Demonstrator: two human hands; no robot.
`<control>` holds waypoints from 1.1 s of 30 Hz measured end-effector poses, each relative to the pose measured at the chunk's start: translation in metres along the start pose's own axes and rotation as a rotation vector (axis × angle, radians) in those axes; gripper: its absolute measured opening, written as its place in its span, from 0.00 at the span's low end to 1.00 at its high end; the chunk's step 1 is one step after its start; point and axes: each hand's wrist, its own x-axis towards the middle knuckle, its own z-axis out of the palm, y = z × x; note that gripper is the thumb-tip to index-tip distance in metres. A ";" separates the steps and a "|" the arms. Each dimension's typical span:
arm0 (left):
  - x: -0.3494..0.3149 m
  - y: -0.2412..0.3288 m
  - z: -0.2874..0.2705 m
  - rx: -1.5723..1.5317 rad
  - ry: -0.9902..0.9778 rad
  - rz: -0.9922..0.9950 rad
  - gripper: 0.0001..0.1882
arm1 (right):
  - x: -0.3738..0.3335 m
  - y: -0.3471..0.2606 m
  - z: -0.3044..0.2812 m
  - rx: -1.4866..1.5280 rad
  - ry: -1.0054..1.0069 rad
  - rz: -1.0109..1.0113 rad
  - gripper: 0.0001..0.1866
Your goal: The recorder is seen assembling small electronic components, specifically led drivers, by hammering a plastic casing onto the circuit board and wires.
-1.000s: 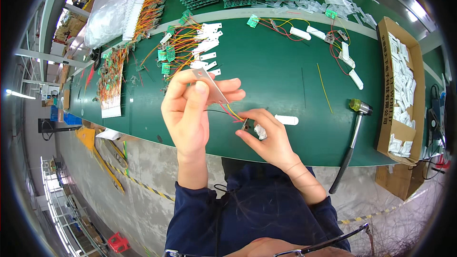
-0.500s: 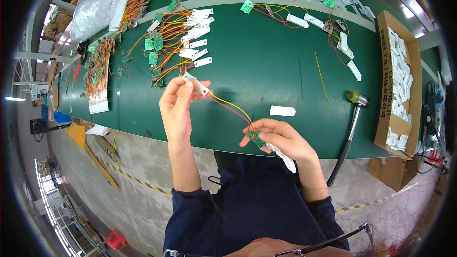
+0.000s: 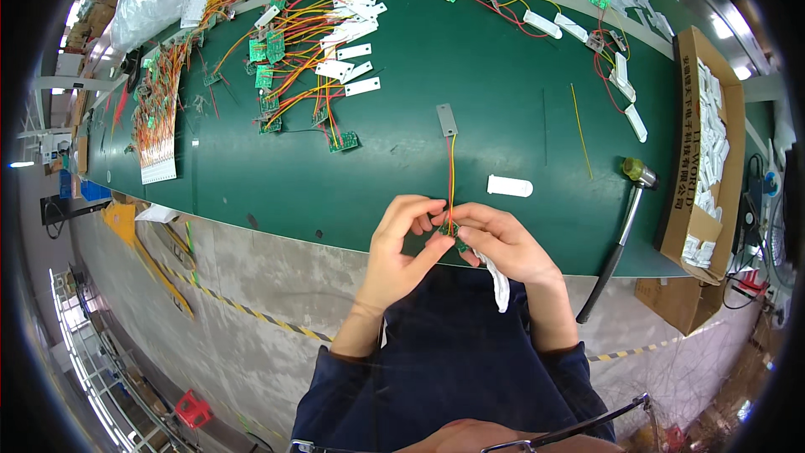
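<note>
Close to the table's front edge, my two hands meet at a small green circuit board (image 3: 448,230). My left hand (image 3: 404,243) pinches its left side with thumb and fingertips. From the right, my right hand (image 3: 510,250) grips the same board, and a crumpled white cloth-like piece (image 3: 497,283) hangs below its fingers. Red and yellow wires (image 3: 453,172) run away from the board to a flat pale plate (image 3: 448,120) with small holes, lying on the green table. A white oblong plastic case part (image 3: 510,186) lies just beyond my right hand.
Wired boards with white plates (image 3: 352,52) lie in a bunch at the far left. A hammer (image 3: 622,239) rests at the right edge beside a cardboard box (image 3: 677,151) of white parts. Wired white cases (image 3: 543,24) and a loose yellow wire (image 3: 581,130) lie farther back.
My left hand has let go of the pale plate and moved right and nearer, onto the circuit board. The plate now lies on the table. My right hand stays at the board.
</note>
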 end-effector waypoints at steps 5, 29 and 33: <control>-0.001 -0.013 0.016 -0.078 0.129 0.040 0.09 | -0.002 0.002 0.003 0.034 0.030 0.009 0.15; -0.004 -0.014 0.000 0.165 0.201 0.164 0.13 | -0.006 0.004 0.001 -0.128 0.278 -0.096 0.13; 0.011 -0.008 0.003 0.238 0.195 0.133 0.17 | -0.008 0.004 -0.001 -0.163 0.265 -0.095 0.14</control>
